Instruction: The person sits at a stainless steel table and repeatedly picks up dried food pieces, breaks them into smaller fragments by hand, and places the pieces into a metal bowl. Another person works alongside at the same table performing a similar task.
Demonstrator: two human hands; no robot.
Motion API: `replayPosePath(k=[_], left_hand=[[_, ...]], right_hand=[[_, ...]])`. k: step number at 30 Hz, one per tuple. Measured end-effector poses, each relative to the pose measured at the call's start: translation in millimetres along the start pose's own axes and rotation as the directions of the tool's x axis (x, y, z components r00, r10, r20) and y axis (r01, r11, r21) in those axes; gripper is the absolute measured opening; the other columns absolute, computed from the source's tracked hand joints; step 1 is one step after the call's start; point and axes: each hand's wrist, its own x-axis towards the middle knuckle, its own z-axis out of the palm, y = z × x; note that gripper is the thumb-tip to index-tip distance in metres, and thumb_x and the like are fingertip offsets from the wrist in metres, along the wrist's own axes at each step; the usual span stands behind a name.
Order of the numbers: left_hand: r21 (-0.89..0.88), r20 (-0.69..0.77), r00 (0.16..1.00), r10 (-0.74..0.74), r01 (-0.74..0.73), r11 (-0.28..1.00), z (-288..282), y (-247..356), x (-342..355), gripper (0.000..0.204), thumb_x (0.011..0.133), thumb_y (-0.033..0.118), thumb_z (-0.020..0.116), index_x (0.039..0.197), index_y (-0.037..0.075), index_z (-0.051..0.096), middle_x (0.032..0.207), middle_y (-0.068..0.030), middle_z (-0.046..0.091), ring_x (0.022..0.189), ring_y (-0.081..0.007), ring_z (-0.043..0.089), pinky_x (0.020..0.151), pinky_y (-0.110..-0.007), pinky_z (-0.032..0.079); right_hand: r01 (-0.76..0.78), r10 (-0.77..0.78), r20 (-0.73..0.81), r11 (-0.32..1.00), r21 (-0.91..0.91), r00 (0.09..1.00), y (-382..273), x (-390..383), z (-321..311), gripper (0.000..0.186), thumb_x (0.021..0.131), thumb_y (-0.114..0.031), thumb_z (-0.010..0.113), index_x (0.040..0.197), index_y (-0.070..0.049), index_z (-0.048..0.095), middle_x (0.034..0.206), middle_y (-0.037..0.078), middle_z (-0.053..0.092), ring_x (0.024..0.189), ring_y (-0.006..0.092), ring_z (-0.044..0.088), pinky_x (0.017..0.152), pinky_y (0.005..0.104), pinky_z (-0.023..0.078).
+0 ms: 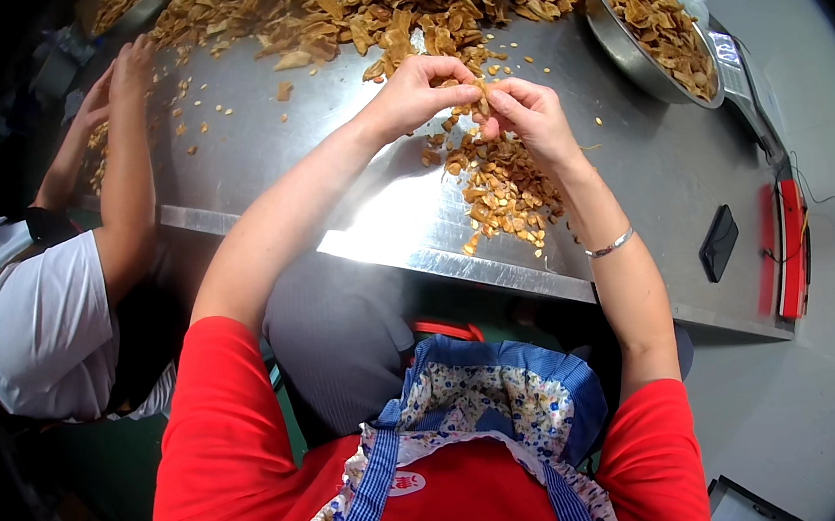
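— What do the hands hold?
— Left hand (416,90) and right hand (524,115) pinch one small tan dried husk piece (481,102), fingers closed, long axis roughly upright, above the steel table (258,165).
— Anything labelled?
— A flat black rectangular device (718,242) lies right.

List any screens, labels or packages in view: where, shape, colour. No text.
Scale display: small bluish rectangular screen, beside the round steel bowl at the table's far right.
Dark flat phone: black rectangle, screen off, on the steel table right of the right hand.
Apron badge: small white oval on red.
No packages.
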Motion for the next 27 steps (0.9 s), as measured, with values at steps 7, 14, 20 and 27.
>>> replayPosePath(k=[7,14,20,27], left_hand=[[0.044,-0.072,0.993,-0.099,0.102,0.994,5.2,-3.6,2.0,0.027,0.080,0.033,0.060,0.076,0.006,0.058,0.066,0.0045,0.052,0.062,-0.0033,0.044,0.055,-0.020,0.036],[-0.143,0.044,0.995,-0.095,0.100,0.985,8.3,6.6,0.7,0.027,0.085,0.032,0.053,0.070,0.008,0.050,0.059,0.0084,0.037,0.054,-0.0023,0.030,0.049,-0.017,0.027],[-0.137,0.072,0.997,0.000,0.010,0.990,5.6,5.8,1.3,0.022,0.086,0.027,0.050,0.075,0.008,0.051,0.064,0.0079,0.040,0.058,-0.0015,0.034,0.050,-0.017,0.028],[-0.168,0.033,0.997,-0.067,0.072,0.983,9.2,5.4,1.7,0.019,0.086,0.026,0.051,0.077,0.009,0.051,0.065,0.0070,0.042,0.060,-0.0014,0.038,0.053,-0.016,0.031]], right_hand=[[0.308,-0.585,-0.036,0.478,-0.822,0.810,-6.5,-5.3,18.8,0.010,0.077,-0.011,0.057,0.073,-0.002,0.055,0.059,0.007,0.056,0.049,0.0172,0.054,0.045,0.0283,0.041],[0.315,-0.574,-0.095,0.570,-0.759,0.813,-4.7,-7.3,27.1,0.012,0.079,-0.011,0.055,0.070,-0.003,0.053,0.059,0.007,0.053,0.050,0.0185,0.052,0.045,0.0291,0.040],[0.034,-0.011,-0.147,0.988,0.153,0.989,0.5,-0.1,11.0,0.016,0.087,-0.017,0.049,0.078,-0.004,0.051,0.062,-0.001,0.049,0.050,0.0058,0.043,0.046,0.0184,0.035],[-0.030,0.041,-0.126,0.996,0.086,0.991,5.8,2.1,9.1,0.017,0.086,-0.018,0.051,0.080,-0.003,0.054,0.060,-0.003,0.047,0.049,0.0042,0.039,0.046,0.0169,0.032]])
